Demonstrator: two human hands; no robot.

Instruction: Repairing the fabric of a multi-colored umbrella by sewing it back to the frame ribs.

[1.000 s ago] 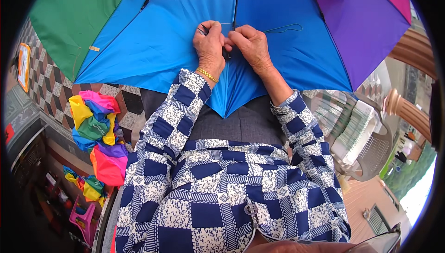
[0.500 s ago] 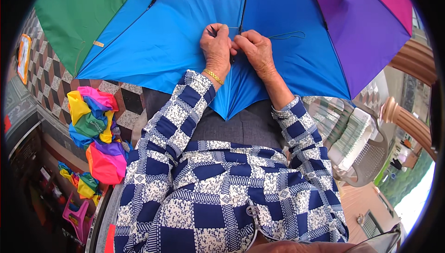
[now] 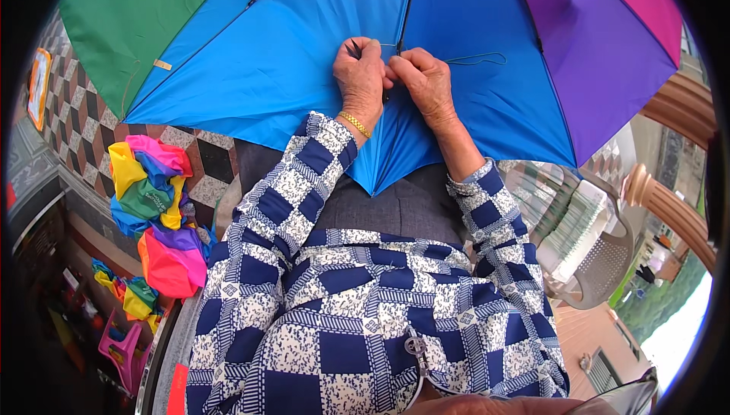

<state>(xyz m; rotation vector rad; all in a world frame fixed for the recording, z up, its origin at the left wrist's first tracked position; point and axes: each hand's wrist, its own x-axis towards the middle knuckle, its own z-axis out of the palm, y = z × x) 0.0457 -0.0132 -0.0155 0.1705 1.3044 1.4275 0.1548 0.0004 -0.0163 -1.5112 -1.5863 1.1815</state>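
Note:
A large open umbrella [image 3: 251,57] with green, blue, purple and pink panels lies across my lap, its inside facing me. My left hand [image 3: 360,79], with a gold bracelet at the wrist, is closed on the blue fabric at a black rib [image 3: 407,4], and a small dark tool tip sticks out above its fingers. My right hand [image 3: 426,84] pinches the same spot right beside it, holding a thin thread [image 3: 479,57] that loops off to the right over the blue panel. Both hands touch each other.
A crumpled pile of multicoloured umbrella fabric [image 3: 156,209] lies on the chequered floor at my left, with more bright pieces [image 3: 125,297] below it. A white plastic chair [image 3: 585,244] stands at my right, near wooden railing posts [image 3: 661,194].
Both hands have shifted slightly up and right along the rib, staying pressed together on the blue fabric. The umbrella has barely moved.

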